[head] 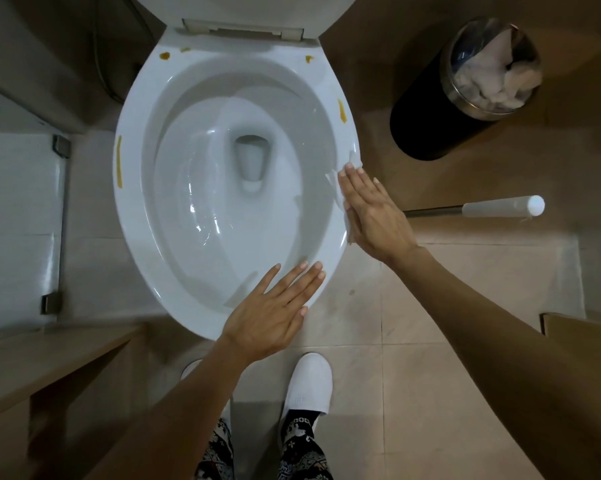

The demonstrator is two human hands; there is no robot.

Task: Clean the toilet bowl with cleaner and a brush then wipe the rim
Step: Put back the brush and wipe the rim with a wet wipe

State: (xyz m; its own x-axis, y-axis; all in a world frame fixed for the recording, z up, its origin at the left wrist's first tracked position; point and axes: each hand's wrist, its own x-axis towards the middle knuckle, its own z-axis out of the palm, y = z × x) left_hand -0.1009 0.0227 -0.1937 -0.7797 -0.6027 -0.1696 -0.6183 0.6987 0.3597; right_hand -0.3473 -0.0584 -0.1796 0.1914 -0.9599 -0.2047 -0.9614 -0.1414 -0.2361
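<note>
Below my two arms I see my white slippers [307,382] on the beige floor tiles [430,289]. My left hand [275,313] lies flat, fingers straight and a little spread, resting on the near part of the toilet rim [132,216] and holding nothing. My right hand [372,216] is also flat, fingers straight and together, and it presses a crumpled white tissue [352,164] on the right side of the rim; the paper shows just past my fingertips and along the bowl side of my palm.

I judge the wiping is only begun. One yellow-brown streak [341,110] waits on the rim further ahead of my right fingertips, a long streak [119,161] is on the opposite side, far left of my left fingers, and small spots [164,56] sit near the hinge. To wipe well I should keep the palm flat, slide along the curve in one direction, and fold the tissue to a fresh face so the dirt does not smear.

Porcelain here is glossy, smooth and oval, and water shines in the bowl [223,188]. A brush handle [500,206] lies to the right of my right hand, and a round black bin [465,95] with a metal ring holds crumpled paper.
</note>
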